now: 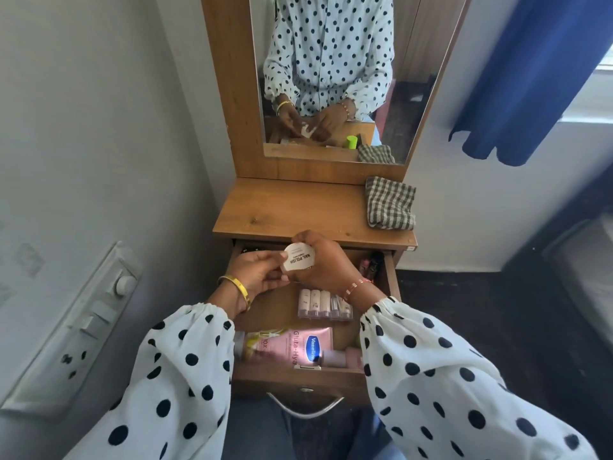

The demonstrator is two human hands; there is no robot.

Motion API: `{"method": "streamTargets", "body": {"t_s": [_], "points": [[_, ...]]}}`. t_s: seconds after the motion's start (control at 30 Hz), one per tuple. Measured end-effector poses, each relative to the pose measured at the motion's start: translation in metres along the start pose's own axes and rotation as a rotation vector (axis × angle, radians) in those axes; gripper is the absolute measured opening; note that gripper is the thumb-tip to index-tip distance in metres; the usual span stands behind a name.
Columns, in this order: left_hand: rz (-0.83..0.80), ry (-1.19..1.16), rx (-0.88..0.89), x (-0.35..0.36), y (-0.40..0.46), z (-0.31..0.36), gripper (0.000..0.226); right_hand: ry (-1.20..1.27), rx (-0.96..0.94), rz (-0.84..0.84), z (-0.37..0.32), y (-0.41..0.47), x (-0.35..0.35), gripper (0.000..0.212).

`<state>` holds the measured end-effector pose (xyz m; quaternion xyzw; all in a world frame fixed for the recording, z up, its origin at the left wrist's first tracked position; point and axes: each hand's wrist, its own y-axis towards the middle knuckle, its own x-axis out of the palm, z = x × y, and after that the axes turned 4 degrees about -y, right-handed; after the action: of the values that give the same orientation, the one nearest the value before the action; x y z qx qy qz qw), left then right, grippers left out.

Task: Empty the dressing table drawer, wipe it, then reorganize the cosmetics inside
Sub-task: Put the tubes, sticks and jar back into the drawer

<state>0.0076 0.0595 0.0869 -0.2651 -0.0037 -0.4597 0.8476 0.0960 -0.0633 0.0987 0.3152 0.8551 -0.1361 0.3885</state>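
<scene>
Both hands meet above the open drawer (300,376), curled round a small white tub (298,261): the right hand (326,265) grips it from behind, and the left hand (257,275) pinches its near edge. Bottles (285,345) and tubes (323,303) lie in the drawer below; a checked cloth (390,203) sits on the counter (292,207).

A white round tub (299,261) with black lettering sits between the fingers (265,260). Below them lies a pink lotion bottle (288,345) with a blue badge. Beyond, the worktop (298,207) is brown woodgrain, bearing a green-and-white checked cloth (390,203). Sleeves (431,376) are white with black dots.
</scene>
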Motion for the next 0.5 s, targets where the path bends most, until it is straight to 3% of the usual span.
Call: {"method": "streamTargets", "body": {"t_s": [0.17,0.23,0.4,0.5], "points": [[0.098,0.042,0.023,-0.025,-0.001,-0.022,0.021,0.164,0.145,-0.07,0.0,-0.003,0.018,0.035],[0.123,0.114,0.042,-0.034,-0.001,-0.032,0.023,0.337,0.259,-0.121,-0.002,-0.005,0.028,0.03],[0.351,0.271,0.15,-0.049,0.004,-0.053,0.024,0.694,0.56,-0.162,-0.007,-0.007,0.054,0.034],[0.433,0.374,0.3,-0.048,-0.002,-0.059,0.021,0.795,0.67,-0.145,-0.009,-0.002,0.066,0.034]]}}
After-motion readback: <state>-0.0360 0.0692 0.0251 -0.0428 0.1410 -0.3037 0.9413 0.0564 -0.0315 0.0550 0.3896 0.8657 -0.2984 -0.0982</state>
